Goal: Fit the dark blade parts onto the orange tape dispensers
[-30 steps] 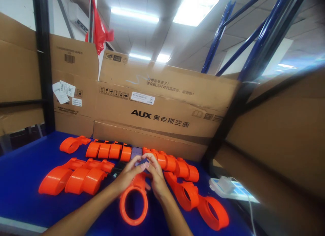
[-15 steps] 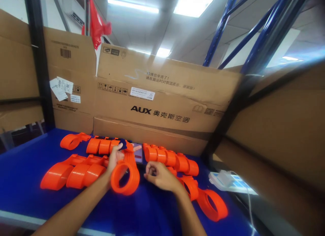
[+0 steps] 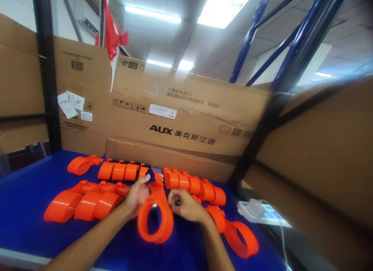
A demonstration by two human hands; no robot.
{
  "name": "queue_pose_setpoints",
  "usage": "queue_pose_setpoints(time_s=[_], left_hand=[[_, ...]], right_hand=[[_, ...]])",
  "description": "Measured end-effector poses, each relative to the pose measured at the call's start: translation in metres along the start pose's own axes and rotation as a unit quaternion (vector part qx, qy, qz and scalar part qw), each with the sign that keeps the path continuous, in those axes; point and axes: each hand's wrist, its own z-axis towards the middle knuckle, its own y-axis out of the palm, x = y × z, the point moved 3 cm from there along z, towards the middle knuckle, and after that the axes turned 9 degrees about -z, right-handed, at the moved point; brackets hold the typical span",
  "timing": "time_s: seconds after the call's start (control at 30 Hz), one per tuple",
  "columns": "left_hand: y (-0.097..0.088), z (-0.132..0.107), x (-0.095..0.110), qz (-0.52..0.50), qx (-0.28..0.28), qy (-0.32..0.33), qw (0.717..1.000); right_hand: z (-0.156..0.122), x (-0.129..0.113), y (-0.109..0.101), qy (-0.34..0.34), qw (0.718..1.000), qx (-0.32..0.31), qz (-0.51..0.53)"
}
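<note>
My left hand [image 3: 139, 197] grips an orange plastic tape dispenser [image 3: 167, 224] near its upper end. The dispenser's round ring hangs toward me, and a dark blue piece [image 3: 150, 175] shows at its top by my thumb. Close to the dispenser's right side is my right hand [image 3: 186, 205], its fingers curled and closed. Whatever may be inside those fingers is hidden. To the left lie several more orange dispensers [image 3: 87, 205] in a row, and behind them another row [image 3: 119, 171] with dark blue tops. More orange dispensers [image 3: 194, 184] line up on the right.
A blue-covered table [image 3: 23, 185] carries everything. Cardboard panels [image 3: 131, 127] wall off the back and sides. Dark rack posts [image 3: 48, 80] rise at left and right. A white power strip [image 3: 264, 212] with a cable stands at the right edge. One dispenser [image 3: 241, 240] lies at near right.
My left hand has moved the dispenser right and toward me, up close to my right hand. My right hand stays curled in about the same place. The view has shifted slightly.
</note>
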Motion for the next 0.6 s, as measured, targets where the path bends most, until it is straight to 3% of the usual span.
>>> queue_pose_setpoints(time_s=[0.1,0.23,0.3,0.37,0.6], left_hand=[[0.005,-0.003,-0.006,0.012,-0.022,-0.011,1.000],[0.010,-0.005,-0.013,0.036,-0.033,-0.019,0.999],[0.011,-0.005,-0.018,0.039,-0.033,-0.048,0.998],[0.011,-0.005,-0.021,0.038,-0.031,-0.066,0.997],[0.009,-0.001,-0.018,-0.006,0.011,-0.025,1.000]], right_hand=[[0.006,0.000,-0.011,-0.006,0.999,0.025,0.030],[0.012,0.003,-0.023,-0.006,0.975,0.215,0.053],[0.014,0.004,-0.020,0.002,0.960,0.269,0.075],[0.015,0.003,-0.014,0.011,0.955,0.279,0.103],[0.016,-0.006,0.004,0.027,0.962,0.217,0.162]])
